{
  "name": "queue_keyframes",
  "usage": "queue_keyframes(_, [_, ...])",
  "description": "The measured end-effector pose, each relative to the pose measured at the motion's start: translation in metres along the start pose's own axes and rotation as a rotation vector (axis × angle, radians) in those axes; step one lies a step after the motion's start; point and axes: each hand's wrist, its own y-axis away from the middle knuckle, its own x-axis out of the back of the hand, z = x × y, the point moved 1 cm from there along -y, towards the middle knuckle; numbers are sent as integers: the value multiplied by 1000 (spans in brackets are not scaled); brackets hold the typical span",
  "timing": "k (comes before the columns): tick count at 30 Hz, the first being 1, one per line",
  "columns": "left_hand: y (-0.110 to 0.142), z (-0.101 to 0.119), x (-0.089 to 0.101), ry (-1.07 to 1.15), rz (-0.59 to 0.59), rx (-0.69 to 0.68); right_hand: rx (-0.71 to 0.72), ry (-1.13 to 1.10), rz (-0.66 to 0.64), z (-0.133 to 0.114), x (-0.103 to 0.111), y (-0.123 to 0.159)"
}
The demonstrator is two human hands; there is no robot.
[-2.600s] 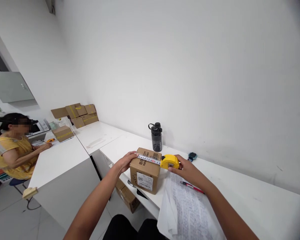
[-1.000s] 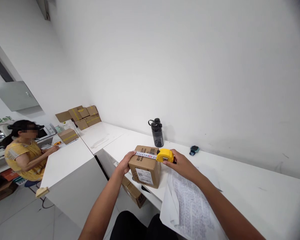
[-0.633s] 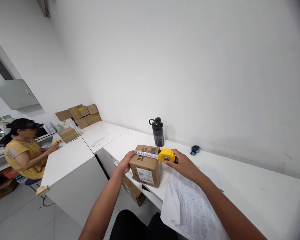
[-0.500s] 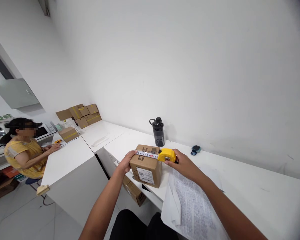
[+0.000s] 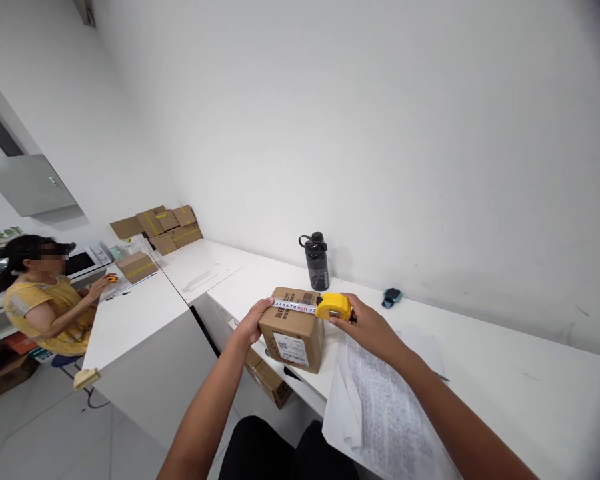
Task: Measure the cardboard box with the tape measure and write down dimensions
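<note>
A small brown cardboard box with a white label on its front stands on the white table. Across its top runs the white blade of a yellow tape measure. My right hand is closed around the tape measure's case at the box's right edge. At the left edge, my left hand pinches the blade's end, its other fingers against the box's side. The fingertips of that hand are partly hidden.
A dark water bottle stands behind the box, and a watch-like item lies to its right. Printed papers hang over the front edge. A co-worker sits at the left table; flattened cartons lean on the wall.
My hands, the box and the tape measure keep nearly the same places. At the left, the co-worker's hands have lifted slightly with a small yellow tape measure; a pen shows on that table.
</note>
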Motion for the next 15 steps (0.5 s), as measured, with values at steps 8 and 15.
queue_keyframes(8, [-7, -6, 7, 6, -9, -10, -3, 4, 25, 3, -2, -2])
queue_keyframes(15, [-14, -12, 14, -3, -21, -41, -24, 53, 26, 4, -4, -3])
